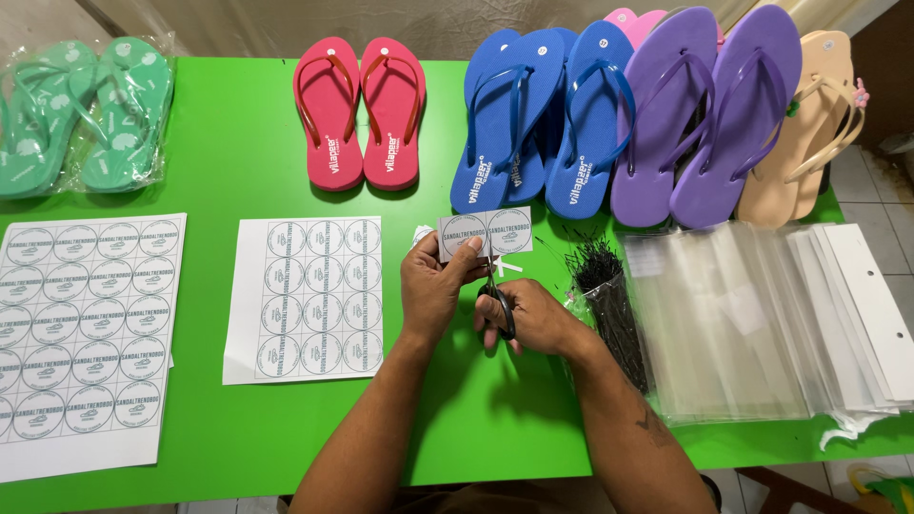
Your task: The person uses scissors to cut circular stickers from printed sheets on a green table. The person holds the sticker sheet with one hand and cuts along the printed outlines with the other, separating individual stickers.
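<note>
Scissors [497, 303] were gripped closed-fisted in the right hand [533, 319]. A label strip [486, 233] (two round stickers) was pinched by the left hand [433, 286].

Green table [238, 171], green flip-flops in a plastic bag [81, 114] at far left, red pair [360, 112], blue pairs [543, 119], purple pair [705, 114], tan pair [809, 124], two printed sticker sheets [81, 338] [305, 300], black plastic ties [614, 305], clear bags [743, 324].

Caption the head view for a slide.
Left hand holds a small paper label strip while right hand cuts it with black scissors over a green table.
</note>
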